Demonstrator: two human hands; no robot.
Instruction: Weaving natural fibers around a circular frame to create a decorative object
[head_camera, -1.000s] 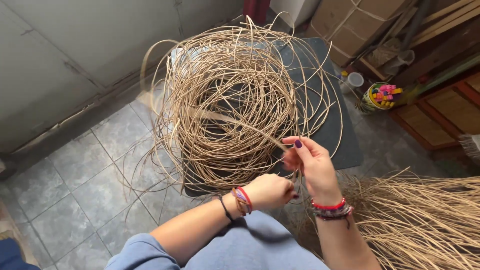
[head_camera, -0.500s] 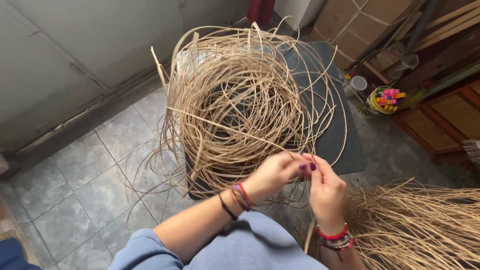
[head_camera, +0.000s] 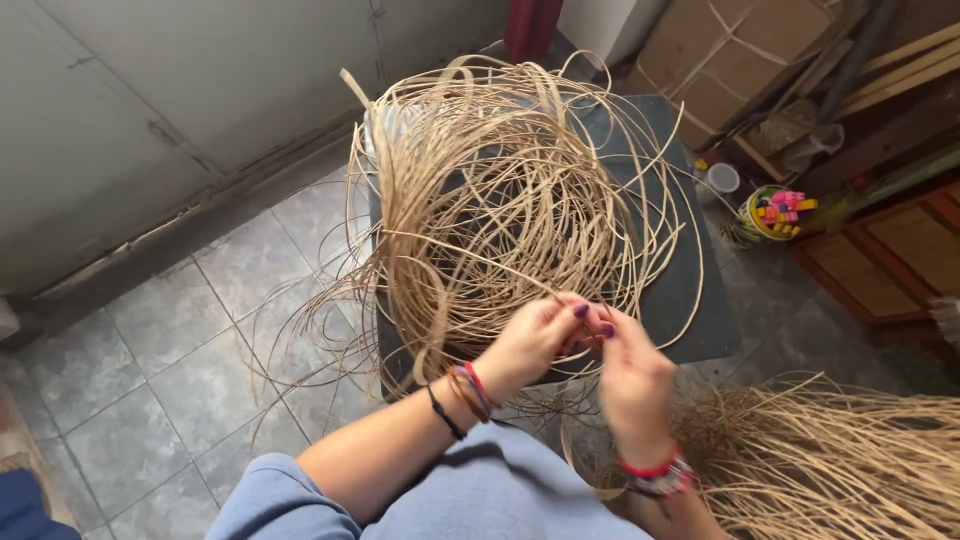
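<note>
A big loose tangle of tan cane strands (head_camera: 500, 200) lies on a dark mat (head_camera: 690, 290) over the tiled floor. My left hand (head_camera: 535, 340) pinches a single cane strand (head_camera: 450, 250) that runs up and left into the tangle. Just beside it, fingertips touching, my right hand (head_camera: 630, 375) grips the same strand near the tangle's near edge. Both wrists wear coloured bracelets. My blue-clothed knee (head_camera: 480, 490) is below the hands.
A second bundle of straight cane (head_camera: 840, 460) lies at the lower right. Cardboard boxes (head_camera: 720, 50), a small tub of coloured pieces (head_camera: 775, 210), a white cup (head_camera: 720, 178) and wooden frames (head_camera: 890, 250) stand at the right. A grey wall (head_camera: 150, 120) runs along the left.
My hands came together at the near edge of the tangle, the right one dropping lower. The pulled strand drew the coil's left side up and inward.
</note>
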